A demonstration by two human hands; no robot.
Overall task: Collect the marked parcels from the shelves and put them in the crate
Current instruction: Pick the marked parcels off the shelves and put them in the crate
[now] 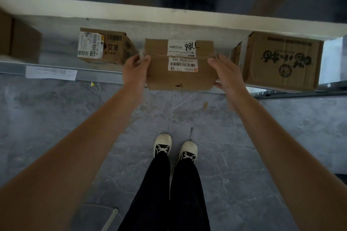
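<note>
Marked parcel (179,64) sits between both hands: left hand (136,70) grips its side, right hand (228,73) flat on the other, thumb seemingly underneath. Stiff cardboard, probably light; clamp the sides.

four parcels (180,63), perhaps more, two hands (135,73)

Grey marbled floor (281,137) — black trousers (169,193), white-toed sneakers (162,145).

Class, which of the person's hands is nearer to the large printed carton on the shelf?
Right. The right hand lies beside the large printed carton, against the handwritten-number parcel; the left hand holds that parcel's far side.
</note>
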